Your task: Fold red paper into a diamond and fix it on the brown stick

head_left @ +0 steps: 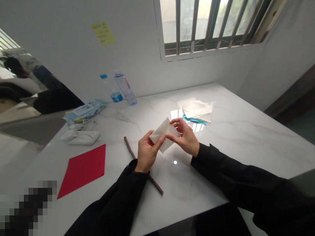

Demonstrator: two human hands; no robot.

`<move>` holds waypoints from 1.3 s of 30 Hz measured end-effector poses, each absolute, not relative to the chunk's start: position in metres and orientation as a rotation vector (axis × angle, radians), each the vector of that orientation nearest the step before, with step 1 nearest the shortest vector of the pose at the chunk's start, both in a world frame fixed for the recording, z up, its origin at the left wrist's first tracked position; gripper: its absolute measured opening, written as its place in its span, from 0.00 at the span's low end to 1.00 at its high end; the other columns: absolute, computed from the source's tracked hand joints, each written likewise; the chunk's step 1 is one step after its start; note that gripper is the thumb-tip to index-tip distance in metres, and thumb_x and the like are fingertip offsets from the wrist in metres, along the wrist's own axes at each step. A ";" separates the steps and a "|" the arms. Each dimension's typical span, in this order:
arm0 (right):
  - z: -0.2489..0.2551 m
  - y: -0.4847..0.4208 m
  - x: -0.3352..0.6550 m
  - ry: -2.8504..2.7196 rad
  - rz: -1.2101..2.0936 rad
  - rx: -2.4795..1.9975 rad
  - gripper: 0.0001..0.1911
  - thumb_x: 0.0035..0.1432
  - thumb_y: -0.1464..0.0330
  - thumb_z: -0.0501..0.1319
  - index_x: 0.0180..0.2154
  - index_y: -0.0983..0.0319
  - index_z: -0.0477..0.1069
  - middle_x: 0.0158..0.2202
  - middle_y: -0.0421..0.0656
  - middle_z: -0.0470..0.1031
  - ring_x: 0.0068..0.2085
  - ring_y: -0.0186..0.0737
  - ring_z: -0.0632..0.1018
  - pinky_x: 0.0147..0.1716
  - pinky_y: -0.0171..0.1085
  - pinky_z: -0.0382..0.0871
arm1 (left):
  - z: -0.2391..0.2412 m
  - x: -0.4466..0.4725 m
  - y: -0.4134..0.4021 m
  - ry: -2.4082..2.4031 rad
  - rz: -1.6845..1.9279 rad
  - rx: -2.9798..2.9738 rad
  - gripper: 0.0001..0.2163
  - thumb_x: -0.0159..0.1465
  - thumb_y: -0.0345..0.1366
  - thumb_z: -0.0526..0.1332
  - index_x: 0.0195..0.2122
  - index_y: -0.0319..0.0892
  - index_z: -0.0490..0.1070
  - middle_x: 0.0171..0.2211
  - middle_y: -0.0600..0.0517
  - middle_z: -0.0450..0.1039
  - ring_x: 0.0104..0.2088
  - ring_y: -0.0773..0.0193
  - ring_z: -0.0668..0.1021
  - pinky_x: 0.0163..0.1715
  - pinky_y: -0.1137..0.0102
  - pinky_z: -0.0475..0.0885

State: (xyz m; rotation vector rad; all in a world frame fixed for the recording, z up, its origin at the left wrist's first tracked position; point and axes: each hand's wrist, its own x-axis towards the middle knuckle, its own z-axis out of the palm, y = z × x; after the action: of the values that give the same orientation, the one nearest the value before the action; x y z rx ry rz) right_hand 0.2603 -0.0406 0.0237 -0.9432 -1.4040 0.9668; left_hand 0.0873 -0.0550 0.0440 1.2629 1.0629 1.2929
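A small folded piece of white paper (161, 131) is held up over the table between both hands. My left hand (149, 150) grips its left side, thumb lying across the front and fingers behind. On the right, my right hand (184, 136) pinches the paper's right corner, its thumb tip close to the left thumb. Beneath my left wrist a thin brown stick (155, 184) lies slantwise on the table, its middle hidden by the wrist and sleeve. A red sheet of paper (85, 170) rests flat to the left.
Behind the hands, a pile of white papers (197, 108) covers a blue sheet (197, 120) on the marble-patterned table (246, 137). Two plastic bottles (126, 88) stand against the wall. A wipes packet (86, 109) and a white device (85, 137) sit at the left edge.
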 end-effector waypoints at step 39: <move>0.025 -0.041 0.260 -1.359 1.185 -0.888 0.18 0.56 0.57 0.72 0.42 0.62 0.82 0.38 0.45 0.84 0.37 0.44 0.82 0.40 0.42 0.79 | 0.033 0.086 -0.051 1.043 1.341 1.290 0.15 0.57 0.44 0.77 0.39 0.40 0.81 0.33 0.51 0.80 0.33 0.63 0.78 0.36 0.70 0.74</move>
State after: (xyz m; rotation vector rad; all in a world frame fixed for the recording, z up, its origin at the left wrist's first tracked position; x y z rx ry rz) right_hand 0.2602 -0.0407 0.0247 -0.8877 -1.3593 1.1855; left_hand 0.0855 -0.0510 0.0325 1.2905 1.0425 1.3408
